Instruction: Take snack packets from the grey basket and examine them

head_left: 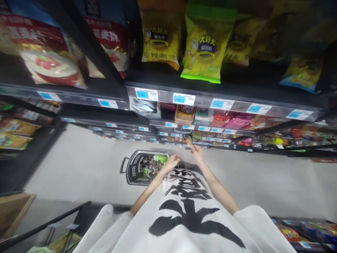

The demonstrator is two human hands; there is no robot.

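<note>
My right hand (197,154) is closed around the lower end of a small black and yellow snack packet (188,140), held out in front of the lower shelves. To the left, my left hand (173,161) hovers by the right side of a dark shopping basket (135,151). Its fingers are loosely bent and apart, and I see nothing in them. Inside the basket on the floor lie several small dark packets (149,164) and a bright green packet (160,159).
A shelf edge with price tags (184,98) juts out above my hands, bearing yellow sunflower-seed bags (207,45). Boxes of small snacks (185,115) stand on the shelf below. Another rack (31,151) is at left. A cardboard box (18,214) sits at lower left.
</note>
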